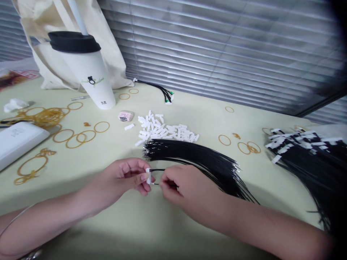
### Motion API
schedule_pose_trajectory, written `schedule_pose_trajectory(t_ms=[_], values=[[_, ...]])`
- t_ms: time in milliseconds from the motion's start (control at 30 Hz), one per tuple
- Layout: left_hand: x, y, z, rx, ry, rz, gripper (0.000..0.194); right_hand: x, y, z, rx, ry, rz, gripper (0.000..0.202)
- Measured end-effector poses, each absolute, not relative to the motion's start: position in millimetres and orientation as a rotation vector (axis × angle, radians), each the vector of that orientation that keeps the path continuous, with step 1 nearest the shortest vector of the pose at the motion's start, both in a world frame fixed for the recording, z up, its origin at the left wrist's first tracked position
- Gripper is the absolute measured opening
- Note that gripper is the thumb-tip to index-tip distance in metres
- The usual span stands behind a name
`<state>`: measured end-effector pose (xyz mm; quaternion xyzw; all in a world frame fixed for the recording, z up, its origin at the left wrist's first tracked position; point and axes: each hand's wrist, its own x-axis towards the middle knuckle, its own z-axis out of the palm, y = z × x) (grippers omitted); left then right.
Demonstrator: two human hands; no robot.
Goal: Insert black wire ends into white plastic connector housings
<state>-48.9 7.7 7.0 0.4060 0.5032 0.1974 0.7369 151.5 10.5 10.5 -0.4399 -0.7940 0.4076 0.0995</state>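
Note:
Between thumb and fingers my left hand (132,177) pinches a small white connector housing (148,176), held upright above the table. A black wire (157,169) runs from the housing's upper end toward my right hand (181,184). My right fingers are closed on another thin black wire (155,184), whose tip is at the lower end of the housing. Whether that tip is inside, I cannot tell. Just behind both hands lies a thick bundle of black wires (189,150) with shiny metal terminals at the ends. A pile of white connector housings (165,130) lies beyond it.
Wired housings (295,144) are heaped at the right. Rubber bands (65,135) lie scattered at left, near a white box-like device (21,141). A white cup (89,72) with a black lid stands before a cloth bag (114,54). Window blinds (217,47) close off the back.

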Motion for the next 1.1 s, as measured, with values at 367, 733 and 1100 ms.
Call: schedule_pose_trajectory(t_ms=[367, 733, 1100], values=[[-47, 8, 7, 0.929, 1.107, 0.426, 0.011, 143, 12, 4, -1.251, -2.369, 1.208, 0.02], [-43, 5, 7, 0.988, 1.088, 0.446, 0.01, 166, 49, 17, -1.376, -2.35, 0.926, 0.017], [-48, 6, 7, 1.051, 1.094, 0.355, 0.012, 155, 75, -25, -1.293, -2.396, 0.698, 0.014]])
